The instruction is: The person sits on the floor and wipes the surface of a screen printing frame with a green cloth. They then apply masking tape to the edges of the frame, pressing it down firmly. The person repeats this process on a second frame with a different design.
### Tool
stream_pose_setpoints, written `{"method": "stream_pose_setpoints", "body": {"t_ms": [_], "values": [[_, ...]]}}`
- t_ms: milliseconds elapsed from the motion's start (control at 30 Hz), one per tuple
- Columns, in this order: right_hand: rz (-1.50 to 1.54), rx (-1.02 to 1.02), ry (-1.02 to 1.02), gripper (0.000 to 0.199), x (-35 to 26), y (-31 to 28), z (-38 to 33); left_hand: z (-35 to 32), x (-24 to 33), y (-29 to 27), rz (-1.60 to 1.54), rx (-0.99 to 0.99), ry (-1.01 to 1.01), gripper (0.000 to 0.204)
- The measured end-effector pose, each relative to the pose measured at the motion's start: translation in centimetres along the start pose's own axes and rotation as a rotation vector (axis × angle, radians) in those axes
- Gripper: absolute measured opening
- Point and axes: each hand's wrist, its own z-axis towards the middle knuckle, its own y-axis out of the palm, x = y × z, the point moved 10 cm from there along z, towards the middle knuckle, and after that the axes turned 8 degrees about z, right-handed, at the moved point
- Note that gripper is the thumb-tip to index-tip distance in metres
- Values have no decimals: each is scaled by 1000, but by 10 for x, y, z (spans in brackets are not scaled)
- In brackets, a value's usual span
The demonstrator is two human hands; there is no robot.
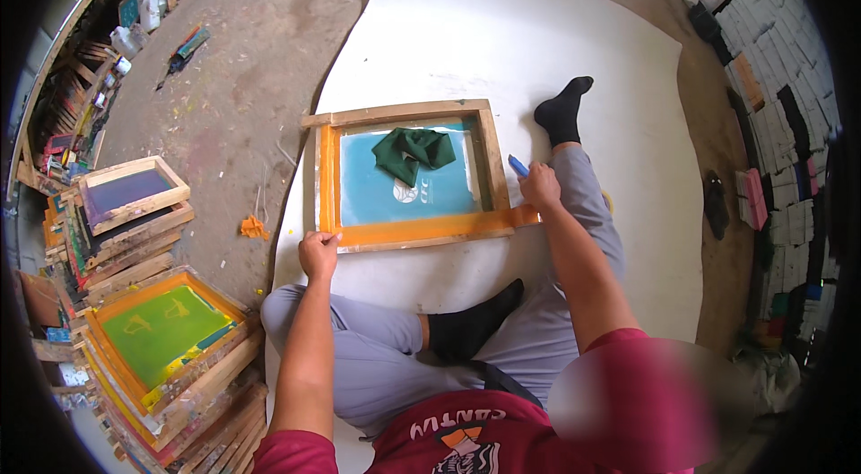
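Observation:
A wooden screen printing frame [490,151] with blue mesh lies flat between my legs and beyond them. Orange tape [421,230] runs along its near side and its left side, and a loose tape end [526,216] sticks out past the right corner. My left hand [318,254] is closed at the near left corner, thumb on the edge; whether it pinches the tape too, I cannot tell. Beyond the right edge, my right hand [541,187] grips a blue utility knife [517,165], pointing up and left. A crumpled dark green cloth [414,153] rests on the mesh.
A white sheet [502,34] covers the floor under me. Stacked screens, one with green mesh [161,330], stand close on my left. A tape roll [609,202] shows partly behind my right leg. An orange scrap [255,227] lies on the concrete, and stacked white bundles [780,52] line the right.

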Motion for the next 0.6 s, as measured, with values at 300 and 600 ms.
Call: {"method": "stream_pose_setpoints", "body": {"t_ms": [300, 600], "values": [[-222, -117, 31, 30, 28, 42, 30, 2, -3, 4, -33, -52, -14, 25], [36, 147, -98, 21, 0, -10, 13, 4, -6, 8, -22, -83, -50, 26]]}}
